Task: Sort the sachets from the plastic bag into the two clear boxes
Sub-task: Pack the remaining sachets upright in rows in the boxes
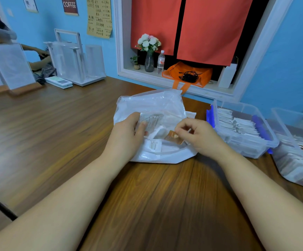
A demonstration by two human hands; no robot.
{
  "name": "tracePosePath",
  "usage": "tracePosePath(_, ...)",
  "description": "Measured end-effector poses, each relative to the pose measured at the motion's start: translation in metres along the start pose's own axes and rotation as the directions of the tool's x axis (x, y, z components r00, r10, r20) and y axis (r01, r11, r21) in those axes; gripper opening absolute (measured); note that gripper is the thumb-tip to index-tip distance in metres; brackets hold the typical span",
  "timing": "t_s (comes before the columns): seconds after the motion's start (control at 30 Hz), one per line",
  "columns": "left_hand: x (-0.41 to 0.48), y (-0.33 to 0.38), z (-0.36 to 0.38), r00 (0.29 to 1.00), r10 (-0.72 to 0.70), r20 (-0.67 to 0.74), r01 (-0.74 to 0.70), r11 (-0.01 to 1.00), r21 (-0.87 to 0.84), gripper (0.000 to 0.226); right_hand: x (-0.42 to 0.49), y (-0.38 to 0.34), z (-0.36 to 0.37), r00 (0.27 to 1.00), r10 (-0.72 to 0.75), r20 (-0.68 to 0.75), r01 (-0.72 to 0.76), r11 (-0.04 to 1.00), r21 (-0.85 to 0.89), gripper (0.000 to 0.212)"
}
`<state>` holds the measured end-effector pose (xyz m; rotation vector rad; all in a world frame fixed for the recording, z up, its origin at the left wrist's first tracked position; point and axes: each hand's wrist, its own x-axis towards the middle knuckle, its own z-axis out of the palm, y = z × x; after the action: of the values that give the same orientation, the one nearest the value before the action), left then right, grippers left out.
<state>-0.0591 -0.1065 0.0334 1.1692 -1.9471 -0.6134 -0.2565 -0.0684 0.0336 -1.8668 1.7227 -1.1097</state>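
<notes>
Brown wooden tabletop (pixel 147 196) nearest. Left hand (pixel 127 134) grips white plastic bag (pixel 152 104); right hand (pixel 197 136) pinches brown foil sachet (pixel 174 138); brown-filled clear plastic box (pixel 295 165) farthest right, past white-filled clear box (pixel 252 145).

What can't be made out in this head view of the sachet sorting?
Head view only:
Print on the white sachets by the left hand: too small, blurred.
Rightmost clear plastic box: cut off by the frame edge.
Deeper contents of the white plastic bag: hidden by its film.
</notes>
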Motion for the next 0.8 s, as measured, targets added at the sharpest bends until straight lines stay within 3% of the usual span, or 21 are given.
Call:
tracePosePath(0.07, -0.001, 0.001, 0.001, 1.0, -0.008, -0.004, 0.008, 0.999, -0.038, 0.023, 0.0, -0.004, 0.001, 0.994, 0.086, -0.062, -0.075, 0.982, 0.171, 0.026)
tracePosePath(0.17, 0.0, -0.001, 0.004, 0.996, -0.082, 0.028, 0.086, 0.985, -0.152, 0.023, 0.0, -0.015, 0.003, 0.983, 0.182, -0.023, -0.159, 0.907, 0.389, 0.024)
tracePosePath(0.33, -0.004, 0.014, 0.01, 0.956, -0.221, 0.192, 0.287, 0.836, -0.469, 0.024, 0.002, -0.023, 0.016, 0.967, 0.23, 0.11, -0.254, 0.907, 0.335, 0.025)
tracePosePath(0.47, -0.004, 0.01, 0.006, 0.974, -0.121, 0.192, 0.183, 0.919, -0.349, 0.012, 0.003, -0.024, 0.019, 0.95, 0.284, 0.13, -0.312, 0.874, 0.373, 0.022)
tracePosePath(0.57, 0.004, -0.002, -0.003, 0.994, -0.102, 0.042, 0.106, 0.99, -0.092, 0.021, 0.002, -0.02, 0.02, 0.961, 0.269, 0.063, -0.275, 0.953, 0.125, 0.019)
tracePosePath(0.7, 0.008, -0.012, -0.017, 0.99, -0.133, -0.041, 0.132, 0.991, -0.028, 0.024, -0.003, -0.025, 0.026, 0.938, 0.251, 0.237, -0.173, 0.936, -0.307, 0.03)
tracePosePath(0.8, 0.008, -0.015, -0.017, 0.99, -0.139, -0.036, 0.138, 0.99, -0.012, 0.025, -0.003, -0.025, 0.035, 0.932, 0.244, 0.267, -0.142, 0.926, -0.351, 0.027)
